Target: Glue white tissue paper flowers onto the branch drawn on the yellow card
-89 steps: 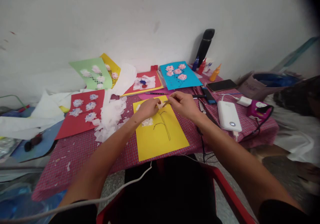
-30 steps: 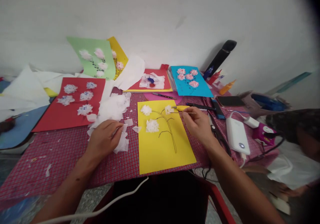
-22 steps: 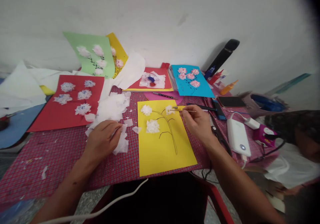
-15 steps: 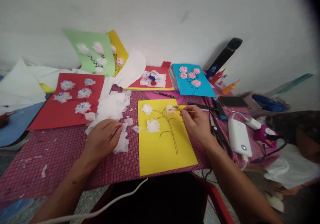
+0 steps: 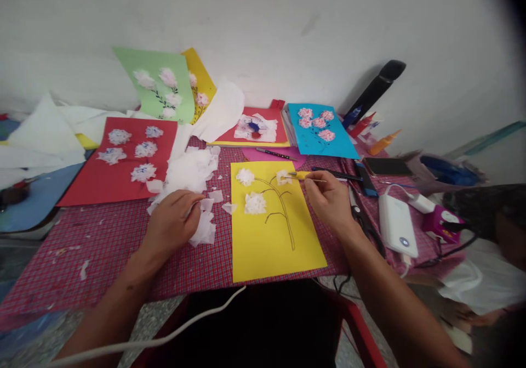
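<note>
In the head view, a person works at a table [image 5: 123, 247] covered in red checked cloth, the right hand [image 5: 329, 198] pinching a thin, light-coloured stick [image 5: 295, 179] between thumb and fingertips. The stick's tip meets the small white tissue-paper blossom [image 5: 283, 176] at the upper right of a flat yellow paper sheet [image 5: 271, 253], above a drawn stem. The stick looks light and stiff, best held in a loose pinch well back from its tip; the blossom seems soft, nearly weightless and easily torn or crushed, better pressed at its centre than gripped by its petals. The yellow sheet likely slides readily and creases if seized by a corner. The right forearm angles in from the lower right, palm turned down. Opposite, the left hand [image 5: 172, 222] rests among loose white tissue-paper squares [image 5: 203, 228], left of the sheet, its fingers curled and thumb drawn close to the forefinger; whether a scrap sits between them, this onlooker cannot tell.
</note>
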The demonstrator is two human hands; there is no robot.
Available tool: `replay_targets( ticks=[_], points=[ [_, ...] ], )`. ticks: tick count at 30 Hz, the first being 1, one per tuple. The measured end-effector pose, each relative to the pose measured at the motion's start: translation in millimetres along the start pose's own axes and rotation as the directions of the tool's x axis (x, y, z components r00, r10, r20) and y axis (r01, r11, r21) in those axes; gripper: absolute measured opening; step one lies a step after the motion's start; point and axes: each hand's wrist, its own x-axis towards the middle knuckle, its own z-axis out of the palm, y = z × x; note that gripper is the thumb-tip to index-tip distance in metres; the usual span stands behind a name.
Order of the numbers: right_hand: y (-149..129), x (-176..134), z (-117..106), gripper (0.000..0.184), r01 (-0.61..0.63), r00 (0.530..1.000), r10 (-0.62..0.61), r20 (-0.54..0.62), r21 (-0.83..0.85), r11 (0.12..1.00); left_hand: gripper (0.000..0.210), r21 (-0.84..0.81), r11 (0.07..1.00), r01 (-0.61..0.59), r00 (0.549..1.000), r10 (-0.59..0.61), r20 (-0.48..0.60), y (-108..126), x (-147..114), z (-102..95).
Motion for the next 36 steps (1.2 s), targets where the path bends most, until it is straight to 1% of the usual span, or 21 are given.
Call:
replay_targets(
  ticks=[3, 6, 8, 10, 11, 13, 14, 16, 18, 21, 22, 24, 26, 27, 30, 33, 35, 36],
  points=[
    [-2.1, 1.4, -1.5, 0.021, 0.011, 1.0, -0.012, -0.01, -0.043, 0.999, 0.021, -0.006, 1.0, -0.007, 1.0, 0.007, -0.003, -0.2, 0.1, -0.2],
    [-8.6, -3.3, -6.2, 0.02, 0.008, 1.0, -0.008, -0.007, -0.046, 0.999, 0.021, -0.01, 1.0, -0.016, 1.0, 0.016, -0.007, -0.5, 0.5, -0.4],
    [-13.5, -13.1, -13.5, 0.017, 0.051, 0.999, -0.052, -0.003, -0.049, 0.997, 0.021, -0.008, 1.0, -0.016, 1.0, 0.016, -0.004, -0.3, 1.0, -1.0],
    [-15.6, -28.2, -24.0, 0.015, 0.167, 0.986, -0.166, 0.018, -0.11, 0.98, 0.021, 0.003, 1.0, -0.016, 1.0, 0.016, 0.0, 0.1, 1.5, -1.6],
    [-14.9, -37.2, -30.0, 0.016, 0.241, 0.97, -0.236, 0.052, -0.164, 0.957, 0.021, 0.01, 1.0, -0.016, 1.0, 0.016, 0.001, 0.3, 1.6, -1.8],
    [-10.4, -56.2, -41.9, 0.021, 0.384, 0.922, -0.349, 0.166, -0.283, 0.879, 0.021, 0.022, 1.0, -0.021, 1.0, 0.021, -0.004, 0.3, 1.4, -1.6],
    [-7.1, -65.4, -47.5, 0.025, 0.429, 0.9, -0.368, 0.231, -0.331, 0.841, 0.021, 0.024, 0.999, -0.025, 1.0, 0.025, -0.007, 0.0, 1.1, -1.2],
    [-1.1, -81.3, -57.5, 0.03, 0.48, 0.871, -0.361, 0.333, -0.42, 0.77, 0.021, 0.016, 0.999, -0.03, 0.999, 0.031, -0.013, -0.3, 0.5, -0.2],
    [1.8, -91.9, -66.4, 0.038, 0.489, 0.856, -0.296, 0.423, -0.48, 0.728, 0.02, -0.005, 1.0, -0.028, 0.999, 0.028, -0.022, 0.7, 0.7, 0.3],
    [-1.2, -96.0, -79.3, 0.056, 0.471, 0.829, -0.166, 0.534, -0.507, 0.722, 0.021, -0.058, 0.997, -0.049, 0.998, 0.048, -0.028, 9.0, 6.8, -1.6],
    [-3.4, -94.4, -83.3, 0.062, 0.464, 0.817, -0.134, 0.56, -0.503, 0.729, 0.021, -0.077, 0.994, -0.081, 0.997, 0.079, -0.021, 14.1, 11.3, -2.5],
    [-7.9, -88.7, -89.6, 0.068, 0.454, 0.793, -0.087, 0.603, -0.489, 0.745, 0.024, -0.11, 0.978, -0.178, 0.983, 0.181, 0.015, 27.8, 24.7, -2.9],
    [-12.0, -82.0, -92.9, 0.066, 0.45, 0.775, -0.062, 0.629, -0.481, 0.753, 0.029, -0.13, 0.951, -0.28, 0.952, 0.293, 0.092, 44.4, 43.2, 0.8],
    [-13.6, -79.0, -93.4, 0.064, 0.451, 0.769, -0.056, 0.637, -0.479, 0.753, 0.032, -0.132, 0.943, -0.305, 0.94, 0.321, 0.116, 52.9, 53.6, 4.6],
    [-16.1, -73.8, -91.7, 0.057, 0.464, 0.764, -0.065, 0.642, -0.475, 0.748, 0.039, -0.11, 0.932, -0.345, 0.911, 0.361, 0.202, 75.1, 85.4, 23.1],
    [-13.2, -72.7, -89.4, 0.045, 0.482, 0.764, -0.095, 0.639, -0.466, 0.742, 0.036, -0.074, 0.929, -0.362, 0.89, 0.368, 0.269, 89.4, 110.3, 44.0],
    [-9.1, -71.5, -88.8, 0.036, 0.482, 0.782, -0.141, 0.607, -0.447, 0.753, 0.033, -0.044, 0.925, -0.377, 0.881, 0.373, 0.291, 95.3, 121.3, 54.9],
    [-7.1, -70.0, -88.5, 0.033, 0.472, 0.804, -0.172, 0.569, -0.435, 0.767, 0.032, -0.029, 0.92, -0.39, 0.875, 0.38, 0.299, 97.7, 125.4, 59.3]
  ],
)
